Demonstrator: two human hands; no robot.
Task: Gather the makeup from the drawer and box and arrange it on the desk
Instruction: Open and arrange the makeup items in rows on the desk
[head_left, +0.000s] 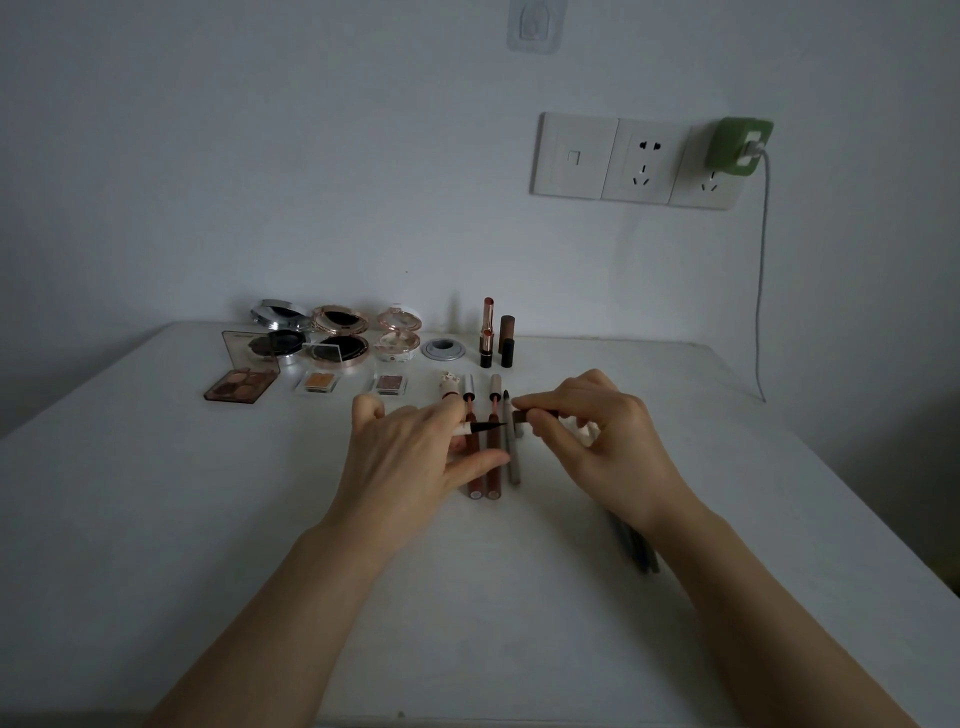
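The scene is dim, with a flat bluish-grey cast and no glare. Faint, soft shadows fall on the bench beneath the forearms. The bench's far edge bows from wide-angle distortion. Near the bench's front edge, detail turns soft and grainy.

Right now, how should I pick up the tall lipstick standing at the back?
Pinch the tall lipstick low on its dark base, coming from the front-left. It stands upright and thin, so a high grip could tip it, and a shorter tube stands close on its right.
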